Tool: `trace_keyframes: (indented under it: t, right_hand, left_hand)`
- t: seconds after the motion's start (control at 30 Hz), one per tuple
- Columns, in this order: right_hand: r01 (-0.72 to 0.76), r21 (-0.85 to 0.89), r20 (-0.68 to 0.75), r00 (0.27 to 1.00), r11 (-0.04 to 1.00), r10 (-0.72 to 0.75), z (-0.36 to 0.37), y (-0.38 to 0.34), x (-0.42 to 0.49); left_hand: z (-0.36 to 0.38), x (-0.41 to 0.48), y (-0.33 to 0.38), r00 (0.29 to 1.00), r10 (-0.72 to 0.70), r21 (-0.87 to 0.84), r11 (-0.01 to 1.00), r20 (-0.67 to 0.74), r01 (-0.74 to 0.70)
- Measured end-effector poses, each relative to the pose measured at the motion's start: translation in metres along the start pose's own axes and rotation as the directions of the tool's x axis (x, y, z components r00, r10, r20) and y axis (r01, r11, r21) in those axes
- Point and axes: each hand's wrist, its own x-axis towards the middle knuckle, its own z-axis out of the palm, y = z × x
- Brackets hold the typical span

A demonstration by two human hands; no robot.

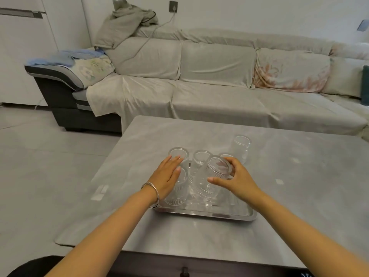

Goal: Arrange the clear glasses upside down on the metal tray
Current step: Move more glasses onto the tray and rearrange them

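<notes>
A metal tray lies on the grey table and holds several clear ribbed glasses. My right hand grips the base of an upside-down glass over the tray's middle, slightly tilted. My left hand rests flat, fingers apart, on the top of another upside-down glass at the tray's left front. Three more glasses stand behind: one at the back left, one in the middle, one partly hidden behind my right hand. A single glass stands on the table beyond the tray.
The grey table reaches from the tray out to the right and towards me. A long covered sofa stands just behind the table. A dark drawer knob shows at the table's near edge.
</notes>
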Motion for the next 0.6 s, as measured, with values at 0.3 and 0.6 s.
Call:
trace_keyframes:
  t: [0.3,0.6]
  right_hand:
    - [0.061,-0.097,0.056,0.997,0.993,-0.055,0.025,0.021,0.005]
    - [0.076,-0.111,0.046,0.996,0.991,-0.071,0.032,0.029,0.006]
  left_hand:
    - [0.0,-0.002,0.001,1.0,0.018,0.073,0.997,0.015,-0.019]
    - [0.001,-0.001,0.001,1.0,0.013,0.098,0.995,0.021,-0.015]
